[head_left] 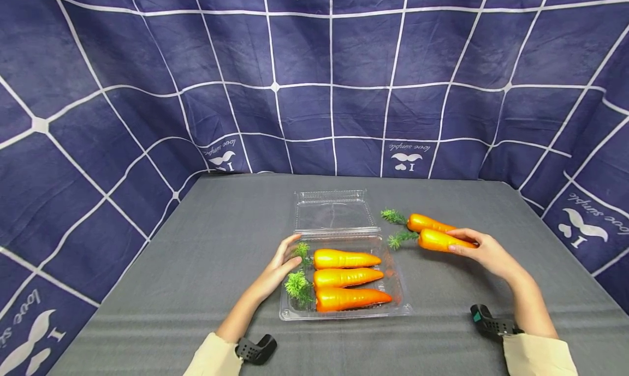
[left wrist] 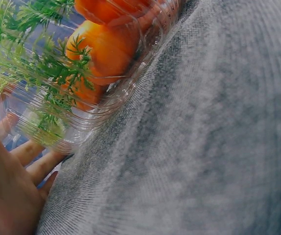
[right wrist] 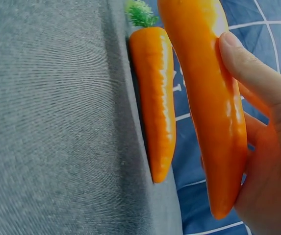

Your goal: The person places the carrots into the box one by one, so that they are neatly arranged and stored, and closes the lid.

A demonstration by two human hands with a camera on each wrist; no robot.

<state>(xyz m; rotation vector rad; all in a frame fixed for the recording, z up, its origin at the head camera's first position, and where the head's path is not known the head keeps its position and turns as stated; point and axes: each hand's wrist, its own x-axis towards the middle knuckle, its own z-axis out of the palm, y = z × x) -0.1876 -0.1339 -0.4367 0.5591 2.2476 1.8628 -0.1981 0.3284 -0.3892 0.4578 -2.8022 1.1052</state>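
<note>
My right hand (head_left: 487, 254) holds a toy carrot (right wrist: 209, 103) by its orange body, thumb on one side and fingers on the other. Its green top points left, and in the right wrist view it is raised off the cloth. Just behind it lies another carrot (head_left: 426, 222). Three carrots (head_left: 348, 278) lie side by side in a clear plastic clamshell box (head_left: 344, 315), leafy tops (head_left: 297, 284) to the left. At the box's left wall is my left hand (head_left: 275, 269), its extended fingers (left wrist: 42, 166) against the plastic in the left wrist view.
The box's hinged lid (head_left: 334, 215) lies folded back behind it. Grey cloth (head_left: 221, 228) covers the table. A blue curtain (head_left: 304, 114) with white grid lines hangs around the back and sides. Each wrist carries a black strap (head_left: 255, 348).
</note>
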